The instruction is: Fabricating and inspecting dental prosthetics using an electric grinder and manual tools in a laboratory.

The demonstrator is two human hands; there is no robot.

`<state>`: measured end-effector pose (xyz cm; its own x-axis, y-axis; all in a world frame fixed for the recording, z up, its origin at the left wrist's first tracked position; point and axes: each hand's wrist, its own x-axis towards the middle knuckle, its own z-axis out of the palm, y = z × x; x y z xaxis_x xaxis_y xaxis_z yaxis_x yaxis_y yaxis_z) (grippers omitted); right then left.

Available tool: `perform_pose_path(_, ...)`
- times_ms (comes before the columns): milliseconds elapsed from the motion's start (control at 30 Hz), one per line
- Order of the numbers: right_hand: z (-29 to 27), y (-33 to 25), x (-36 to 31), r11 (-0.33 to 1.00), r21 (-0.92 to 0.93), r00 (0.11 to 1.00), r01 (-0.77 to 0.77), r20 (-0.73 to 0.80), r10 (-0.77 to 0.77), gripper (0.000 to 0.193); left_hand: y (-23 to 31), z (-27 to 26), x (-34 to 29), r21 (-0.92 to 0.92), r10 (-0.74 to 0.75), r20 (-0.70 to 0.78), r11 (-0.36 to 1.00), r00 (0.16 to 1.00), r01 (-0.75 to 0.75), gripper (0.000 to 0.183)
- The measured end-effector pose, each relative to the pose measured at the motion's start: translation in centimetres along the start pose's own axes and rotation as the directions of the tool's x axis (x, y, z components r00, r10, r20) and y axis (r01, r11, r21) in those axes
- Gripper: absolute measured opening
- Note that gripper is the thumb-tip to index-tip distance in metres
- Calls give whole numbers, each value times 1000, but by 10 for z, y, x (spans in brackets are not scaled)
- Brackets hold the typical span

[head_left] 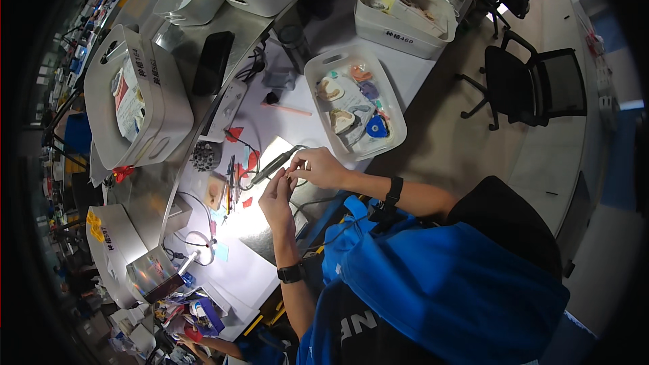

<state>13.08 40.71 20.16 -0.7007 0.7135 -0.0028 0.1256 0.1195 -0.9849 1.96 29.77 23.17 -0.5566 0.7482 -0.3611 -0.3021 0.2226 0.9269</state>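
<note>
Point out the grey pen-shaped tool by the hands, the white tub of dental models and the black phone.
Grey pen-shaped tool (274,166): head view, mid-barrel.
White tub (391,103): head view, right inner wall.
Black phone (213,64): head view, middle of its face.

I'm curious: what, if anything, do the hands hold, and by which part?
Can't tell: anything pinched between left hand and right hand is too small to identify.
</note>
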Motion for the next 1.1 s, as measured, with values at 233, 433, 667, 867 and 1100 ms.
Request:
perform_pose_path(233,17,27,-12,999,-34,997,38,63,-35,11,-38,-14,3,-131,-135,-128,984,982,119,32)
perform_pose_path(433,-17,29,2,931,-307,950,195,-176,-257,32,-60,-57,19,-29,-41,-278,999,960,34,27)
perform_pose_path(667,-121,82,50,807,-579,977,114,213,15,84,-120,-173,12,480,-70,-358,842,931,248,26)
perform_pose_path(867,-111,95,54,772,-623,955,123,285,78,85,-149,-199,30,485,-36,-421,835,906,259,28)
perform_pose_path(1100,-115,92,29,766,-642,995,12,-65,-69,69,-158,-219,25,483,89,-442,862,893,153,26)
